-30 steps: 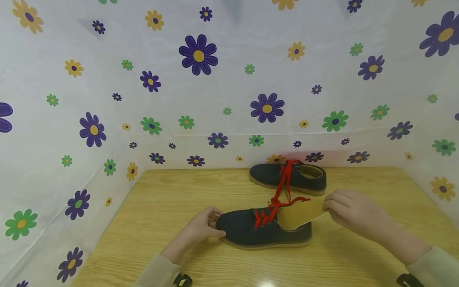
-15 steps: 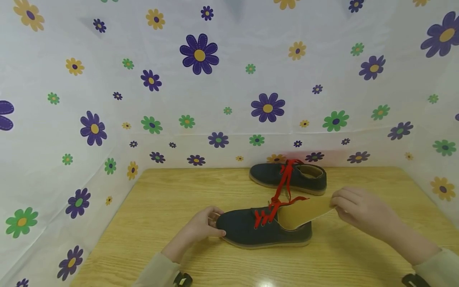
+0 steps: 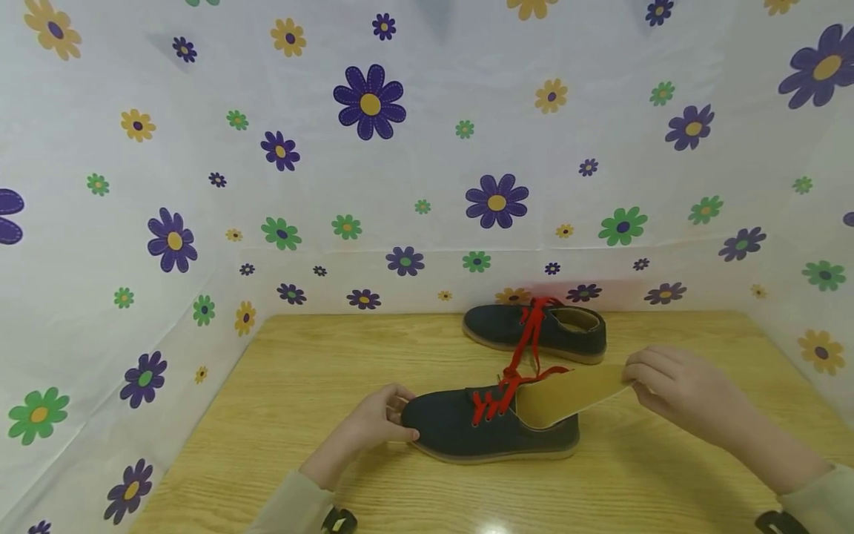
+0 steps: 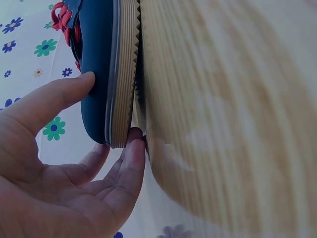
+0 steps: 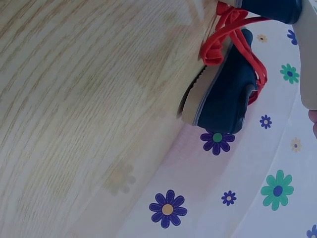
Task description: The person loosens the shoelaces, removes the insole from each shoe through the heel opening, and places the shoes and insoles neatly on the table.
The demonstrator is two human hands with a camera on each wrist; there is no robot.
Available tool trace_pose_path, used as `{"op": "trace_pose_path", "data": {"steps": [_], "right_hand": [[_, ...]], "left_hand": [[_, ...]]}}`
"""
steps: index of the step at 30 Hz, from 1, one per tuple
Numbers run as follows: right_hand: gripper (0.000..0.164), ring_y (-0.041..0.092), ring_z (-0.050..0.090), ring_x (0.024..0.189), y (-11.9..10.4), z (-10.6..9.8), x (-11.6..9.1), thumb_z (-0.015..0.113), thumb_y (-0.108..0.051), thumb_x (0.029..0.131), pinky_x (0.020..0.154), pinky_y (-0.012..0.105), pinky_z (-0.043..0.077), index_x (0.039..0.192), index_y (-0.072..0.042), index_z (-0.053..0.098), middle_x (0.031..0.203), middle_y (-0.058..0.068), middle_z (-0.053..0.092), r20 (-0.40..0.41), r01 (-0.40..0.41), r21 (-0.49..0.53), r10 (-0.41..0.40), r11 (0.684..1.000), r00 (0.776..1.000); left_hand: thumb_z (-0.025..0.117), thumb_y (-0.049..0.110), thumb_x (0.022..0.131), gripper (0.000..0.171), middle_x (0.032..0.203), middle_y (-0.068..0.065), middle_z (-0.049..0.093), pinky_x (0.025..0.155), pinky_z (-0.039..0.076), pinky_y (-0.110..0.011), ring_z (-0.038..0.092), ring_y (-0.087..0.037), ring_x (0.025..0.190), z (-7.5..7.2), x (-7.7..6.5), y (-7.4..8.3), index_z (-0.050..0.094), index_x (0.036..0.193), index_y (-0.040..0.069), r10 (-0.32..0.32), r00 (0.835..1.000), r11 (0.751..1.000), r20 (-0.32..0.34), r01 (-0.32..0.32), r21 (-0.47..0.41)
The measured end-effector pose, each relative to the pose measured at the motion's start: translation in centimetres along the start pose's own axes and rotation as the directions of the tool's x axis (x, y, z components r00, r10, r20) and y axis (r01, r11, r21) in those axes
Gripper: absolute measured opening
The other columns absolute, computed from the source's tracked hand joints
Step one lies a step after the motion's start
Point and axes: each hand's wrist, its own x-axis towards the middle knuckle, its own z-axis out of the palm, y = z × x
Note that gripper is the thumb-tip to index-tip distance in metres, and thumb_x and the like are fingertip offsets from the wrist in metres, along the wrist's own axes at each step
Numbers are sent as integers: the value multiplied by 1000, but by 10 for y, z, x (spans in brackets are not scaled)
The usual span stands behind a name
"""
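1. Head view: at left, the person's left hand (image 3: 370, 421) grips the toe of a dark navy lace-up shoe with a pale ridged sole (image 3: 443, 423), apparently to anchor it against a pull or push at the other end. The left wrist view adds what the head camera hides: the thumb presses the upper while fingertips meet the sole's front, close to the wood-grain tabletop (image 4: 213, 99).

2. Flat red laces (image 3: 489, 404) thread the shoe's eyelets and trail back toward its mate; whether they are knotted together cannot be told.

3. The mate, a matching navy shoe with a tan lining (image 3: 494, 322), sits behind, toe left, probably set there to leave the front free. Its heel shows end-on only in the right wrist view, against the white flower-printed cloth (image 5: 133, 210).

4. One end of a thin, tan, tongue-shaped insole (image 3: 560, 397) is inside the front shoe's opening; the rest slants up and out beyond the heel.

5. At right, the right hand (image 3: 680, 393) pinches the insole's raised end, a hold that likely lets it slide lengthwise. The right wrist camera catches only fingertips (image 5: 313, 118) at its edge.
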Motion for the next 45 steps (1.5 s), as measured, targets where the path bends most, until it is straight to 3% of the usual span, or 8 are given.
{"op": "trace_pose_path", "data": {"steps": [45], "right_hand": [[56, 17, 68, 78, 12, -29, -8, 31, -35, 117, 71, 27, 56, 89, -8, 71, 90, -1, 72, 1, -39, -82, 40, 996, 999]], "left_hand": [[88, -3, 81, 55, 125, -19, 67, 87, 61, -41, 70, -23, 100, -1, -1, 0, 61, 129, 1, 18, 1000, 1000, 8, -18, 15]]}}
